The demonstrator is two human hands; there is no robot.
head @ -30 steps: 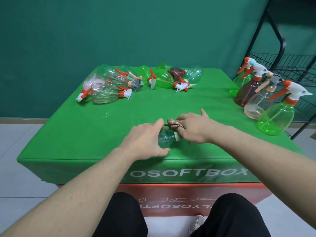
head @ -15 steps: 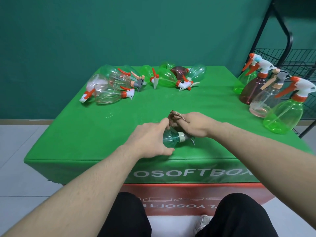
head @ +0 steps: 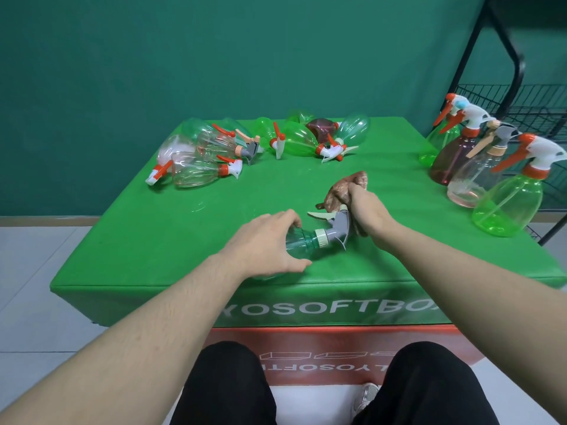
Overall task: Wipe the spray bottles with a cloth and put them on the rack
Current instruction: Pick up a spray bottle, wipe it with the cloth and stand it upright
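Teal spray bottle [head: 302, 243] lies on its side near the front edge of the green table [head: 171, 240], grey nozzle pointing right. Left hand [head: 264, 245] grips its body. Right hand [head: 366, 210] clutches brown cloth [head: 340, 191] against the nozzle. 4 bottles [head: 478, 176] stand upright far right, beside black rack [head: 518, 72].

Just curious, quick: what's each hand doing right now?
Left hand: gripping the teal bottle.
Right hand: gripping the brown cloth.

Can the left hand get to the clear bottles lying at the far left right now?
Probably not yet: the left hand grips the teal bottle. Bare table lies between it and the clear bottles.
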